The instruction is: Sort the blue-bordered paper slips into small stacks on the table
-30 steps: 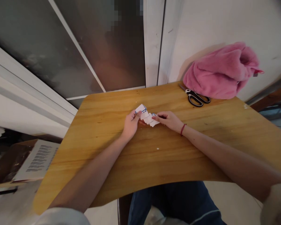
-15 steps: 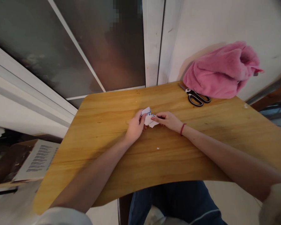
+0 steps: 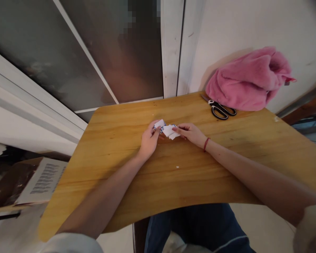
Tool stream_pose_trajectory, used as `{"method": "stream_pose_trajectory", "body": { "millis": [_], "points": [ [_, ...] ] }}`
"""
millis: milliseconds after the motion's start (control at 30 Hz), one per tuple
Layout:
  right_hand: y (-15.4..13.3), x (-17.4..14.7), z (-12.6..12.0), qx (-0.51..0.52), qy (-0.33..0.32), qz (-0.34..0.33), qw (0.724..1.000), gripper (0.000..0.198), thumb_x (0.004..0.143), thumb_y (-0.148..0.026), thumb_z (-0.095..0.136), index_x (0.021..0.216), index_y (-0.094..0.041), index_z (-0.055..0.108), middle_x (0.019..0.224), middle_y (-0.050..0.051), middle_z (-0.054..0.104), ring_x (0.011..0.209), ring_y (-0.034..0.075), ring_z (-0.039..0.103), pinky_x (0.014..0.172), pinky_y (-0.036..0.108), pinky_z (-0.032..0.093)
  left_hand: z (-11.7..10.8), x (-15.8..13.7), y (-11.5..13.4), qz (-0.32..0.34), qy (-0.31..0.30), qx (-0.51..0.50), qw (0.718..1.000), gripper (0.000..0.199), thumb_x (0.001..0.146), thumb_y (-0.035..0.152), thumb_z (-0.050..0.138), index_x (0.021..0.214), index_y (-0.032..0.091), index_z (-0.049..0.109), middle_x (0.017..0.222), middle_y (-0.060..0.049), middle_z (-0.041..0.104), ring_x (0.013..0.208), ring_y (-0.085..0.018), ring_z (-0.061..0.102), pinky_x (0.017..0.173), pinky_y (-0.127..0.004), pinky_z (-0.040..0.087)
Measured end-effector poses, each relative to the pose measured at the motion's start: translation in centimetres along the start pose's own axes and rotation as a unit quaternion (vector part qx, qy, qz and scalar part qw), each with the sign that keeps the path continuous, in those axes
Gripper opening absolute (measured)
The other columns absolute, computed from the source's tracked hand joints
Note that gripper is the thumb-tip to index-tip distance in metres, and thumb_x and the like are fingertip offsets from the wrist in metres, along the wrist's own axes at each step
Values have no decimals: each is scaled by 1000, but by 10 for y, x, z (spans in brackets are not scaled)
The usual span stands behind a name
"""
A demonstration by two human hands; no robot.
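Note:
Over the middle of the wooden table my left hand (image 3: 150, 138) is closed on small white paper pieces (image 3: 159, 123) with blue marks along their edges. My right hand (image 3: 189, 133) pinches a fanned bunch of similar white paper pieces (image 3: 169, 131) between thumb and fingers. The two bunches meet or nearly meet between my hands; whether they overlap I cannot tell. What is printed on them is too small to read. A red cord bracelet (image 3: 206, 144) circles my right wrist.
Black-handled scissors (image 3: 219, 108) lie at the table's (image 3: 116, 140) back right, against a pink plush cloth bundle (image 3: 247, 80). A tiny white scrap (image 3: 177, 167) is on the tabletop. Behind stands a framed glass door (image 3: 113, 45); an open cardboard box (image 3: 43, 179) sits at left.
My left hand has shifted slightly left, and its paper pieces have drawn apart from the right hand's bunch. The right hand has moved up a little, with its pieces more fanned.

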State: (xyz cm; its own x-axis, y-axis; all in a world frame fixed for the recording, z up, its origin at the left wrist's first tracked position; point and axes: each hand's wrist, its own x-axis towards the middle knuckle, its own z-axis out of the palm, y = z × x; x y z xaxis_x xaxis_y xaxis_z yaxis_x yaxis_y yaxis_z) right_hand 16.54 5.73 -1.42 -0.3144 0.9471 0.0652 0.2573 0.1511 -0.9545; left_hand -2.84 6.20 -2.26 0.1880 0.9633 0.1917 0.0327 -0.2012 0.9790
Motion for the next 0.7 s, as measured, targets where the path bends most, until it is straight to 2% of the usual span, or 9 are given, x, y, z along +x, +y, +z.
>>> {"method": "stream_pose_trajectory", "body": {
  "millis": [100,233,333,433,500,700],
  "points": [
    [0,0,1,-6,7,-6,1000,44,81,-58,56,66,-17,57,52,-5,39,47,7,34,47,24,24,5,0,-1,-26,-63,-77,995,29,86,29,52,112,17,55,105,-8,64,76,-15,64,63,-28,57],
    [-1,0,4,-33,25,-12,999,44,81,-58,55,67,-16,59,52,-5,40,49,8,34,48,25,24,9,-3,-1,-81,-115,-172,975,34,85,35,52,113,16,53,101,-10,65,81,-19,66,63,-32,57],
    [-2,-1,6,-61,48,-13,997,46,81,-59,54,63,-16,57,53,-4,40,51,9,34,50,25,24,11,-3,1,-95,-112,-191,971,40,86,45,52,111,14,54,90,-9,67,74,-18,66,61,-30,57],
    [-2,-1,7,-81,57,-10,995,49,80,-61,53,58,-17,51,52,-4,36,52,9,33,50,26,22,12,-4,4,-81,-111,-146,980,40,79,43,65,107,15,55,92,-7,67,73,-15,64,61,-27,57],
    [-1,-1,7,-80,45,-10,996,49,80,-61,53,59,-17,50,53,-4,35,53,9,32,51,26,22,12,-4,5,-70,-110,-123,984,39,76,38,70,103,15,56,93,-7,68,73,-14,64,61,-26,58],
    [-3,-1,6,-69,5,1,998,49,80,-61,53,59,-18,47,54,-5,35,52,8,32,50,25,23,10,-3,3,-82,-95,-143,982,37,78,41,66,101,13,59,85,-7,69,71,-16,65,60,-28,58]
  ]
}}
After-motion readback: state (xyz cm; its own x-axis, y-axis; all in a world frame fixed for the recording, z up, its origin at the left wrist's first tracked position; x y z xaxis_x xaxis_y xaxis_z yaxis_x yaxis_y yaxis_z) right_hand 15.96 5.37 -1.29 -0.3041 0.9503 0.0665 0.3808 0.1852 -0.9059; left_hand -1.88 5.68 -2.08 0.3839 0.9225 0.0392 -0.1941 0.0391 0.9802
